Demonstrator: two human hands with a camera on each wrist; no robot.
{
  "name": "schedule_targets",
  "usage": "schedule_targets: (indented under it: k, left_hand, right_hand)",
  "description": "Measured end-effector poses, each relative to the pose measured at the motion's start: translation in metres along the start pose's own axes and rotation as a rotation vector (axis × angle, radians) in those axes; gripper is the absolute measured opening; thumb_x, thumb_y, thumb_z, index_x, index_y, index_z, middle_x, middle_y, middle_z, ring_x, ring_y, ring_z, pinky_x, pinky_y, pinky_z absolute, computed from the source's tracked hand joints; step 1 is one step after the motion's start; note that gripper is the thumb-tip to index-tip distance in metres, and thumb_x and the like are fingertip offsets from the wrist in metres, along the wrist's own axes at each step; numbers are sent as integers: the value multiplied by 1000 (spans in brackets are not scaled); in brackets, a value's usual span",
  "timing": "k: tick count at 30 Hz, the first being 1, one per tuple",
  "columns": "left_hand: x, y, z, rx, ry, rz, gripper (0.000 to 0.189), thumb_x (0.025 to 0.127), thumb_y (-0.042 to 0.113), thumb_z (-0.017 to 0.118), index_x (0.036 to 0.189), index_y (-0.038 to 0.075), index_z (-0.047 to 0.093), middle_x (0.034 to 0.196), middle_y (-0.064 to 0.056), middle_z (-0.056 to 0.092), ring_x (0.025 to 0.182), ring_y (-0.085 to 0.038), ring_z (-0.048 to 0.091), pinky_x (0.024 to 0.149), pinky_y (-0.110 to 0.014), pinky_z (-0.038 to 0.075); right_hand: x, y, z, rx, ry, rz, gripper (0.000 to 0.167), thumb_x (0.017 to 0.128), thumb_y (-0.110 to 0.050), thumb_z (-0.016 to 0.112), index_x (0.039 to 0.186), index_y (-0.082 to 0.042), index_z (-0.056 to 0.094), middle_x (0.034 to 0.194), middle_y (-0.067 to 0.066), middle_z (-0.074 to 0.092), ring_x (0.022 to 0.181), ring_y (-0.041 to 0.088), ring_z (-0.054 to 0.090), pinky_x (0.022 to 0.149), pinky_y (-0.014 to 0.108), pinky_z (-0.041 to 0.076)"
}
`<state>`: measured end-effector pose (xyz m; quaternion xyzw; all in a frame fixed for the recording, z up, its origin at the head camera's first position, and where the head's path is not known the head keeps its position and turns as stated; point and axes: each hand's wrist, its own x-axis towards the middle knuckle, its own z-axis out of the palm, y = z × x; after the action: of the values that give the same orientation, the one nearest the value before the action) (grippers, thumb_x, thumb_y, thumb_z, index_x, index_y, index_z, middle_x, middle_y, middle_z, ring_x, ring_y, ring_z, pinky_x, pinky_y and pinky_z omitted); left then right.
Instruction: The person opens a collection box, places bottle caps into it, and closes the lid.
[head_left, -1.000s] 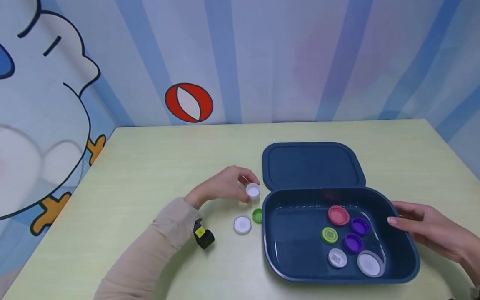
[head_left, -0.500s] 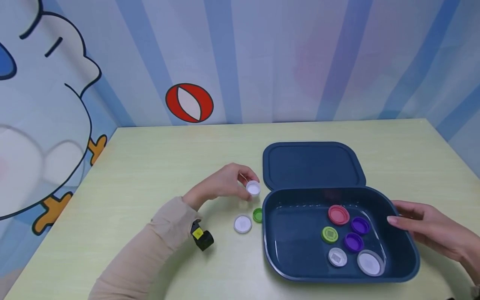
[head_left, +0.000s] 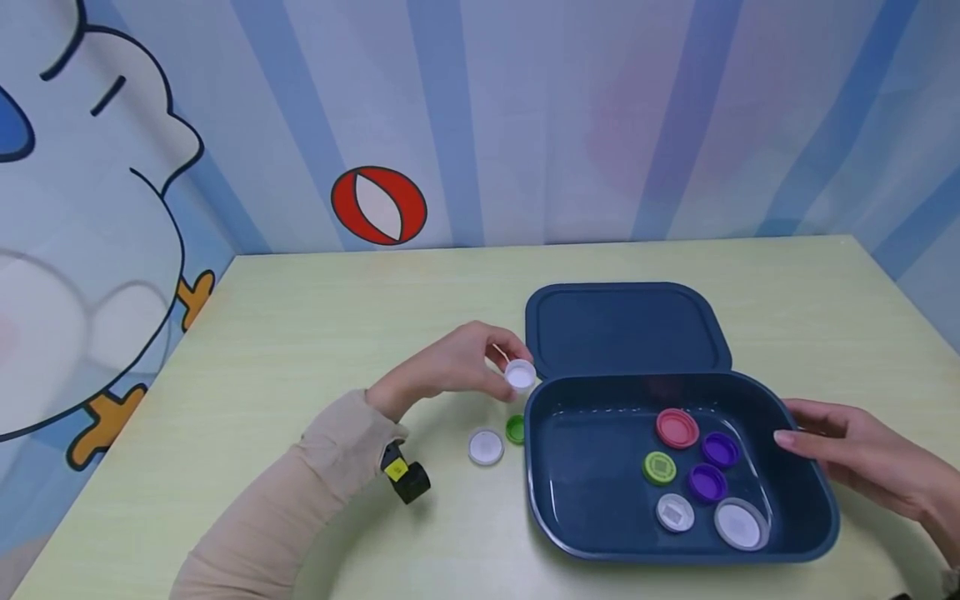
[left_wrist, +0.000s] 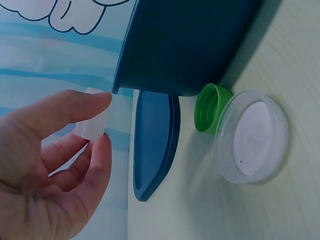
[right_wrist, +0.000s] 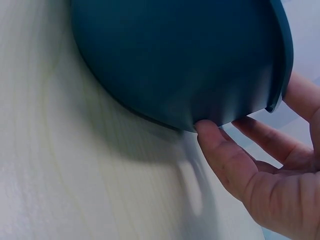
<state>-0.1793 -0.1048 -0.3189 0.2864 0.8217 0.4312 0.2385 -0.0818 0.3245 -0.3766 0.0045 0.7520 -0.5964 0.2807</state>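
Between thumb and fingertips my left hand point(head_left: 468, 367) pinches a small white bottle cap point(head_left: 520, 375). The cap is held up just off the left back corner of a dark blue plastic box point(head_left: 581, 546). My right hand point(head_left: 862, 450) grips that box by its right wall, thumb over the rim and fingers outside, as the right wrist view point(right_wrist: 270, 165) also shows. Inside the box lie a pink cap point(head_left: 677, 428), a light green cap point(head_left: 660, 468), two purple caps point(head_left: 707, 483), a white cap point(head_left: 675, 513) and a larger white cap point(head_left: 741, 525).
On the table left of the box lie a clear-rimmed white cap point(left_wrist: 252, 137) and a green cap point(left_wrist: 212, 107), close together. A flat dark blue lid point(head_left: 626, 329) lies behind the box. A patterned wall point(head_left: 510, 125) rises at the table's back edge.
My left hand has moved slightly right and up with the white bottle cap, toward the box's left back corner. The right hand keeps its grip on the box.
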Motion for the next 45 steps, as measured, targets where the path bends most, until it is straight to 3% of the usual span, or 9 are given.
schedule_targets:
  k: [5,12,21,31,45]
  left_hand:
    - [1,4,1,16,1,0,33,73,1,74,104,7,66,97,-2,62,92,-22,54,72,-29,50]
    - [1,13,2,33,-20,35,33,73,2,75,104,7,66,98,-3,62,93,-22,53,72,-30,50]
    - [6,27,8,42,-52,38,32,73,2,76,103,6,66,96,-3,62,90,-21,54,71,-29,49]
    - [20,39,21,67,-103,76,31,73,1,76,102,6,66,90,-2,63,82,-18,54,69,-25,49]
    - [45,55,36,157,-165,127,33,73,1,76,104,5,66,95,-1,63,83,-14,55,72,-20,48]
  right_hand:
    - [1,2,0,9,-12,-8,67,100,-15,43,139,18,2,115,-10,55,98,9,61,82,34,52]
    - [1,2,3,-45,22,15,69,99,-19,45,140,17,3,130,13,47,98,6,58,83,36,51]
    - [1,1,5,-83,45,36,70,99,-21,46,140,17,5,133,23,44,98,10,59,83,38,51]
    - [1,0,5,-77,42,33,68,99,-20,46,140,17,6,130,18,49,97,10,60,83,37,52]
    - [2,1,1,-61,28,31,68,99,-20,45,140,18,5,128,14,50,97,10,60,83,37,52]
